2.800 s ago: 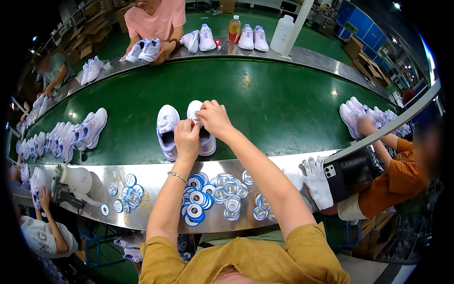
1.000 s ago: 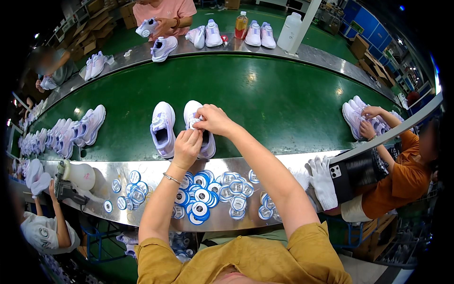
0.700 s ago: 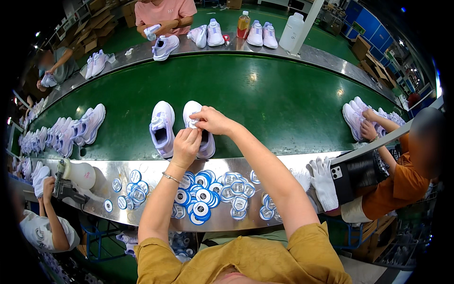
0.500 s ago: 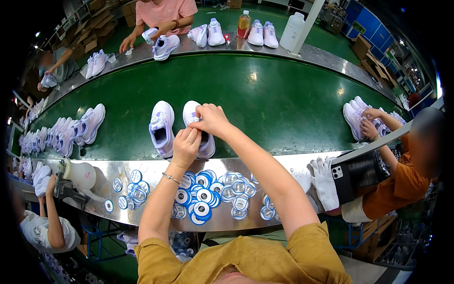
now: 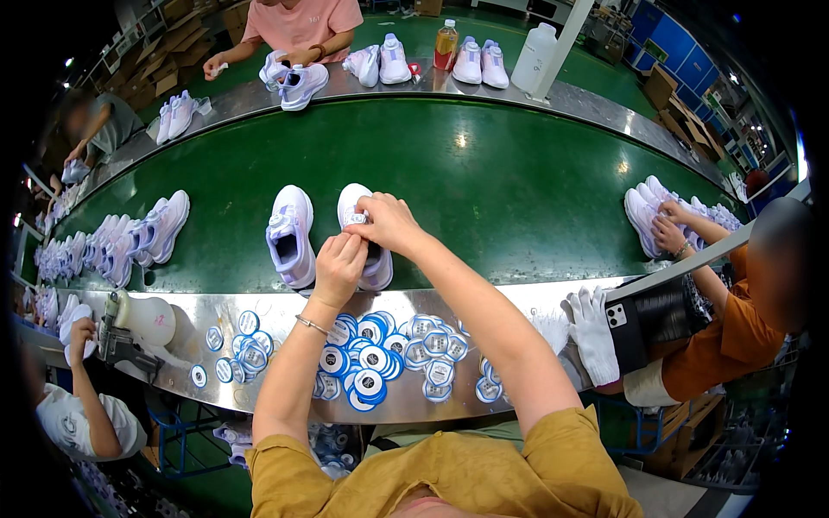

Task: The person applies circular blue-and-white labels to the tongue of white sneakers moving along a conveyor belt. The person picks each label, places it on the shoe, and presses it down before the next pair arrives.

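Note:
A white and lavender sneaker [image 5: 353, 198] stands on the green belt in front of me, toe pointing away. Both my hands are closed at its upper, around the tongue and opening. My right hand [image 5: 389, 223] reaches over from the right, its fingers bent onto the tongue. Just below, my left hand [image 5: 340, 263] pinches at the shoe's opening, fingertips meeting those of the right. What lies between the fingertips is hidden. Left of this shoe stands its matching sneaker [image 5: 291, 226], untouched, its dark opening facing me.
Round blue-and-white tags [image 5: 370, 358] lie in piles on the metal ledge [image 5: 294, 393]. A white plastic container [image 5: 148, 318] stands left; white gloves [image 5: 592, 337] and a phone [image 5: 617, 314] lie right. Rows of sneakers [image 5: 164, 226] stand on the belt. Co-workers handle shoes at both sides and opposite.
My hands keep nearly the same place on the shoe. The sneaker on its left has shifted slightly left. Across the belt, a co-worker's hand has lifted off the ledge with something small and white.

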The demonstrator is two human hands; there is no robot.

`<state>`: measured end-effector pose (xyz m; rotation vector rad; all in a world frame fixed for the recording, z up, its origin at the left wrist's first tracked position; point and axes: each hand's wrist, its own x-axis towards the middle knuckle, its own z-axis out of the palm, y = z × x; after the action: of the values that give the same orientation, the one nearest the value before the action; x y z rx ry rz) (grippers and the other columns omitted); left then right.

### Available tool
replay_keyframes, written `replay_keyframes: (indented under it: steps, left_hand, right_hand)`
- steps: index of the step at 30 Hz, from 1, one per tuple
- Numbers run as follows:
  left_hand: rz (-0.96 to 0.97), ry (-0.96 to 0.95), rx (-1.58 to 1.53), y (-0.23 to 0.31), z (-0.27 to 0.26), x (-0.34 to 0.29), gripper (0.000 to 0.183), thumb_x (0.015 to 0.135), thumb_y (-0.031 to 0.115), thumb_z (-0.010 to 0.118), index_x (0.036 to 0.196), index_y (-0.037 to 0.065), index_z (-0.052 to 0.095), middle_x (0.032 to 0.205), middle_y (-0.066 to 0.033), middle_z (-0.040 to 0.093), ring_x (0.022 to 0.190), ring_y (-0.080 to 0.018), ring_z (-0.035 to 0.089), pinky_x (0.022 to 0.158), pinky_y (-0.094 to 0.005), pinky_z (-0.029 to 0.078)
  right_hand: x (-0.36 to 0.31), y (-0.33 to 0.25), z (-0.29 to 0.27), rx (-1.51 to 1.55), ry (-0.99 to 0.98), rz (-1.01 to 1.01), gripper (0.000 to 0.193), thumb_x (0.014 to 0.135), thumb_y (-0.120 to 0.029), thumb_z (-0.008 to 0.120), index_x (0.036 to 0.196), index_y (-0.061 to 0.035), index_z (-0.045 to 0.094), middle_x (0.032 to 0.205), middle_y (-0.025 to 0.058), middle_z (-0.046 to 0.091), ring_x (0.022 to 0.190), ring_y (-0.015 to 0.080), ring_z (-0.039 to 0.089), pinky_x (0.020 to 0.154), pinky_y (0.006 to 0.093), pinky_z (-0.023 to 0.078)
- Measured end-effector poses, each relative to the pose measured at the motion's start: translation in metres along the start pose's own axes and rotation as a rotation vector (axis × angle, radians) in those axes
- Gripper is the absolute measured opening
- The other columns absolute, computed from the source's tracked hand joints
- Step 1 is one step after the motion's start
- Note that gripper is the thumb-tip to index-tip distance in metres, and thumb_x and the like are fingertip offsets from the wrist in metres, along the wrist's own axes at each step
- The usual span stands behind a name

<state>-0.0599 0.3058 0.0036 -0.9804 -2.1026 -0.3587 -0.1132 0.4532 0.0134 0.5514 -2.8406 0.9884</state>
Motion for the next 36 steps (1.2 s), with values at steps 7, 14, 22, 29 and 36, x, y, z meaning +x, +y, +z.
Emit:
replay_keyframes:
  steps: [7, 14, 22, 29, 36]
  left_hand:
    - [-0.03, -0.019, 0.007, 0.001, -0.002, 0.0, 0.023, 0.067, 0.005, 0.059, 0.088, -0.003, 0.061, 0.087, -0.0087, 0.057, 0.079, -0.0228, 0.056, 0.067, -0.0327, 0.047]
    - [-0.052, 0.032, -0.011, -0.001, -0.003, -0.005, 0.023, 0.067, 0.004, 0.06, 0.09, -0.002, 0.062, 0.085, -0.0085, 0.058, 0.081, -0.023, 0.058, 0.068, -0.0333, 0.048]
    - [-0.053, 0.016, -0.03, -0.006, -0.004, -0.009, 0.023, 0.067, 0.004, 0.06, 0.089, -0.002, 0.062, 0.086, -0.0086, 0.059, 0.081, -0.0236, 0.058, 0.068, -0.0337, 0.048]
    - [-0.073, 0.005, -0.013, -0.01, -0.004, -0.012, 0.022, 0.068, 0.004, 0.059, 0.089, -0.002, 0.061, 0.084, -0.0086, 0.058, 0.079, -0.0237, 0.057, 0.066, -0.0336, 0.047]
    - [-0.071, 0.02, -0.001, -0.014, -0.006, -0.013, 0.023, 0.068, 0.005, 0.059, 0.09, -0.002, 0.061, 0.082, -0.0081, 0.057, 0.078, -0.0233, 0.057, 0.066, -0.0333, 0.047]
  right_hand:
    - [0.013, 0.009, -0.009, 0.097, -0.248, -0.106, 0.033, 0.076, -0.033, 0.067, 0.1, -0.0094, 0.066, 0.096, 0.013, 0.061, 0.093, 0.0281, 0.057, 0.079, 0.0382, 0.044]
    - [0.008, 0.013, 0.007, 0.232, -0.077, -0.178, 0.033, 0.076, -0.028, 0.067, 0.097, -0.0033, 0.064, 0.094, 0.0132, 0.062, 0.087, 0.0271, 0.059, 0.072, 0.0365, 0.048]
    - [0.013, 0.004, -0.001, 0.144, -0.181, -0.13, 0.034, 0.076, -0.032, 0.067, 0.098, -0.0064, 0.065, 0.093, 0.0135, 0.061, 0.091, 0.0281, 0.058, 0.078, 0.0398, 0.043]
    - [0.012, -0.009, -0.016, -0.096, -0.192, -0.104, 0.041, 0.076, -0.038, 0.066, 0.106, -0.0104, 0.065, 0.094, 0.0092, 0.06, 0.092, 0.0267, 0.056, 0.083, 0.0386, 0.036]
    - [0.013, 0.001, -0.005, 0.152, -0.181, -0.108, 0.035, 0.079, -0.033, 0.066, 0.109, -0.0141, 0.067, 0.093, 0.009, 0.059, 0.087, 0.0242, 0.057, 0.078, 0.0366, 0.041]
